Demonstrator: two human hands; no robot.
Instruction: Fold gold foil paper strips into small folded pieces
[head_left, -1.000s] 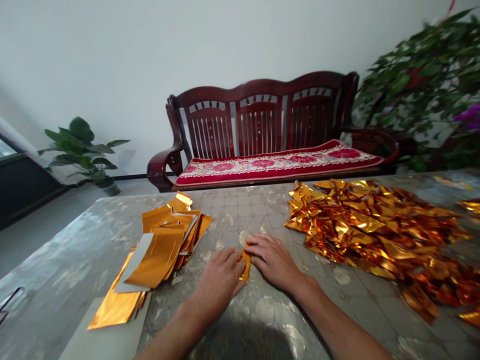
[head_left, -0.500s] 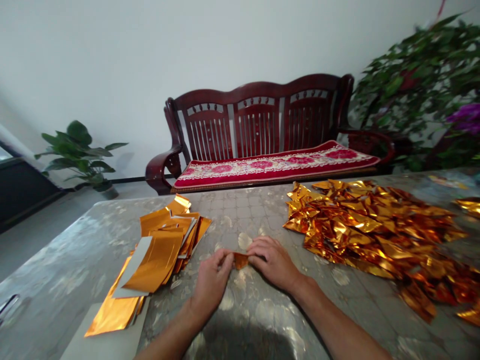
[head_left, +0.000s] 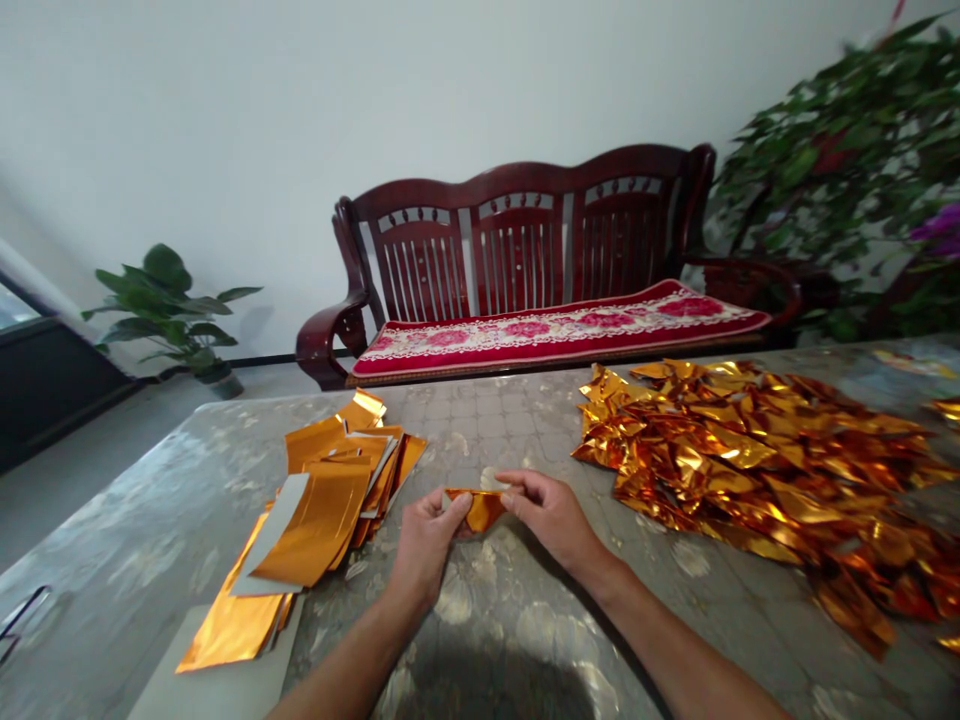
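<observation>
A small folded piece of gold foil paper (head_left: 481, 511) is held between my two hands, just above the table near its middle. My left hand (head_left: 427, 540) pinches its left end, thumb in front. At the right end, my right hand (head_left: 551, 515) grips it between thumb and fingers. Left of my hands lies a loose stack of flat gold foil paper sheets (head_left: 319, 525), some with the grey-white back showing. To the right spreads a big heap of folded gold foil pieces (head_left: 720, 450), shiny and pointed.
A patterned grey cloth (head_left: 480, 420) covers the table. Under the stack lies a pale board (head_left: 172, 665); a dark, thin object (head_left: 26, 612) sits at the left edge. Beyond the table stand a wooden bench (head_left: 517, 240) with a red floral cover and potted plants (head_left: 169, 305).
The foil piece has been raised and turned, and more of its shiny face shows between my hands. My fingers have shifted along its ends. The view has swung slightly left.
</observation>
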